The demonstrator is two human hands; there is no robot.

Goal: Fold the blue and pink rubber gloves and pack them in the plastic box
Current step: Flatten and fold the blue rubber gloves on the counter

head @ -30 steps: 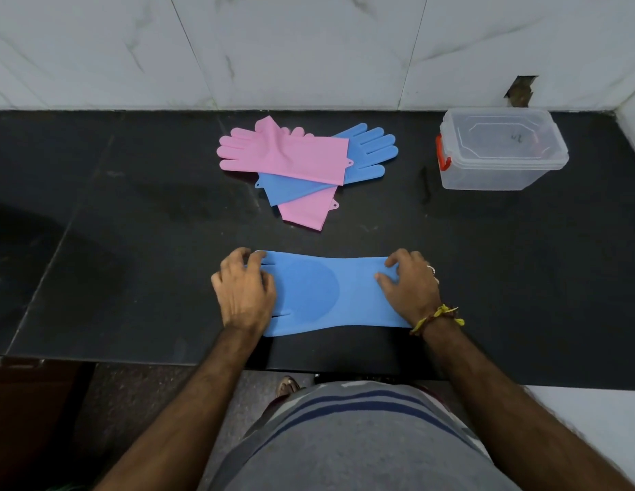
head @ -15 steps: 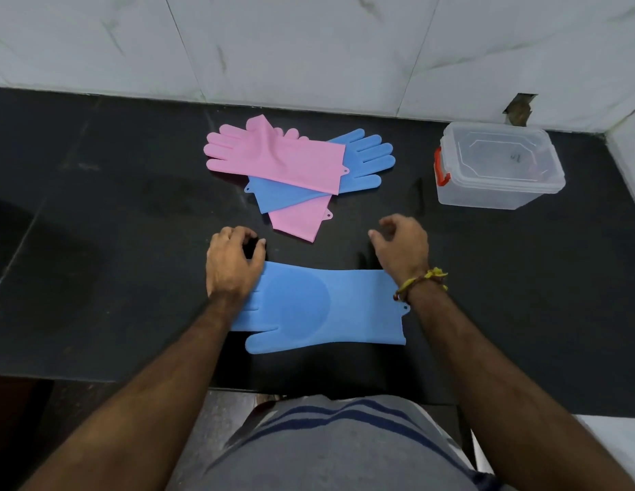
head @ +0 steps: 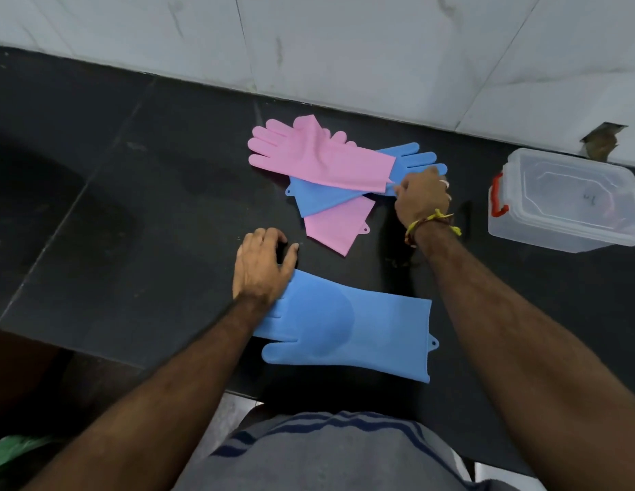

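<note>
One blue glove point(head: 344, 327) lies flat near the counter's front edge, cuff to the right. My left hand point(head: 262, 267) rests on its finger end, fingers loosely bent onto the counter. Farther back is a pile: a pink glove point(head: 316, 157) on top, a second blue glove point(head: 319, 196) under it, and another pink glove point(head: 339, 225) at the bottom. My right hand point(head: 422, 196) is at the pile's right side, fingers curled on the second blue glove beside the pink cuff. The clear plastic box point(head: 564, 200), lid on, stands at the right.
The black counter point(head: 131, 207) stretches bare to the left. A white marble wall point(head: 344, 47) rises behind the pile and box. The box has a red latch point(head: 498, 200) on its left end. The counter's front edge runs just below the near glove.
My right hand left the near blue glove's cuff and reached back to the pile. My left hand stayed at the glove's finger end. The view swung left and tilted.
</note>
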